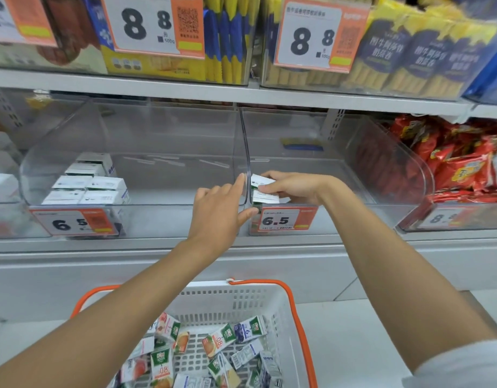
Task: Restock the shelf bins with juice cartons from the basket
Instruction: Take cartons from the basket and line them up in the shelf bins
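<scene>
The grey shelf (157,249) you were facing carried three clear bins side by side: the left bin (43,155) with white cartons (85,189) stacked in its front left corner, the middle bin (381,163) right beside it, and a third bin (409,222) full of red snack packs (460,169). The upper shelf (129,84) held yellow-blue packs (222,37). Your basket (241,301) sat on the floor (367,331).

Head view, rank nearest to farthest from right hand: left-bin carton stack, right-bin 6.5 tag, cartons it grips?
1. White-topped juice cartons, gripped in the right hand.
2. Orange-and-white 6.5 price tag, just below.
3. Stacked white cartons, far left in clear left bin.
</scene>
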A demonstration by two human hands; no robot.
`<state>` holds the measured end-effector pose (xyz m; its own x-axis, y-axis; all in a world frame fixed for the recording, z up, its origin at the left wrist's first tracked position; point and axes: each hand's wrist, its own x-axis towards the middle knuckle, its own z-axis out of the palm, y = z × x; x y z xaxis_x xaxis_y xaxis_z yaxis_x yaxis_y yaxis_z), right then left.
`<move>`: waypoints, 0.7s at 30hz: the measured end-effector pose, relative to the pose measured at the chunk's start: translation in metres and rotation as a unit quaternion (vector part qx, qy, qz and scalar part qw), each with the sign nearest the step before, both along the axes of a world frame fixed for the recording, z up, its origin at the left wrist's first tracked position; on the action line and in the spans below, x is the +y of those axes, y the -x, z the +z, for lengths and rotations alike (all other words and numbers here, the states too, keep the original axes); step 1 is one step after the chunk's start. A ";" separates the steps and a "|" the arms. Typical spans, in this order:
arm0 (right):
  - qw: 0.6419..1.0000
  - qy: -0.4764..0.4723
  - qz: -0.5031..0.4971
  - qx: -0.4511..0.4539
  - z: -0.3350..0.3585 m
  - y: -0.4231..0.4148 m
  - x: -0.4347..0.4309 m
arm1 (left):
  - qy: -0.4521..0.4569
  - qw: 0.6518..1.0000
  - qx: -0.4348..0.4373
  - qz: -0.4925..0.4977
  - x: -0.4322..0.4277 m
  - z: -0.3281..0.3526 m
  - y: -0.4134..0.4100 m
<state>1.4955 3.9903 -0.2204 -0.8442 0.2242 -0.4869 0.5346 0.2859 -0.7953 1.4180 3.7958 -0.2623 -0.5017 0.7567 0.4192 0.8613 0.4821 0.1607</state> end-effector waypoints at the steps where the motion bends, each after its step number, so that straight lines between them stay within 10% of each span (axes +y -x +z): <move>1: 1.000 0.017 -0.001 0.003 0.000 0.001 0.002 | -0.002 1.000 -0.002 -0.001 0.000 0.000 0.000; 8: 0.996 0.074 0.021 -0.035 0.001 0.006 0.003 | -0.011 1.000 0.015 -0.001 0.001 -0.004 0.000; 13: 0.992 -0.120 0.018 -0.020 0.014 -0.004 -0.018 | 0.001 0.999 -0.029 -0.017 -0.002 0.003 0.000; 21: 0.872 -0.280 -0.176 0.360 -0.014 -0.050 -0.110 | -0.217 0.963 -0.148 -0.054 -0.055 -0.006 -0.022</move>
<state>1.5453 3.8799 -0.2349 -0.7168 0.5641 0.4098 0.0883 0.6564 -0.7492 1.4400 3.7411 -0.2685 -0.5759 0.5970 0.5585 0.7882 0.2239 0.5733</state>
